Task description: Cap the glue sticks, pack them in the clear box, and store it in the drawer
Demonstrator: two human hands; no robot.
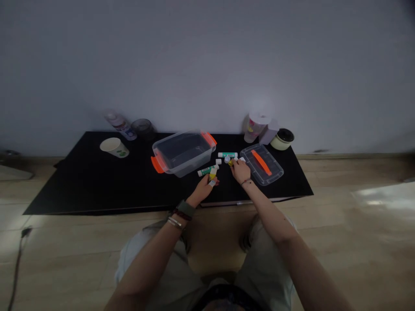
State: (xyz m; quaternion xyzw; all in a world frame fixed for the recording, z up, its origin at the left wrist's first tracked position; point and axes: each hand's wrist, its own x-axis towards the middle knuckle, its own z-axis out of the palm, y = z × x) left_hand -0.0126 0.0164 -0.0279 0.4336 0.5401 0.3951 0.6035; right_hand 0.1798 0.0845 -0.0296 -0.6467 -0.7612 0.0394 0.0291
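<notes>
My left hand (203, 189) is closed around a yellow-and-white glue stick (212, 175), held upright near the table's front edge. Fingers of my right hand (240, 171) pinch a small yellow cap (231, 163) at the table surface. Just beyond my left hand lies a green-and-white glue stick (206, 171). Another green-and-white glue stick (227, 154) rests farther back. Between my hands are a white cap (218, 161) and a whitish round piece (227, 159). Some small white pieces beside my right fingers are partly hidden.
A clear open box (191, 163) with orange latches stands left of the glue sticks. Its clear lid (275, 169) with an orange handle lies right. Behind are a plastic cup (253, 128) and a pale jar (281, 140). A paper cup (112, 147) and spray can (121, 126) stand left.
</notes>
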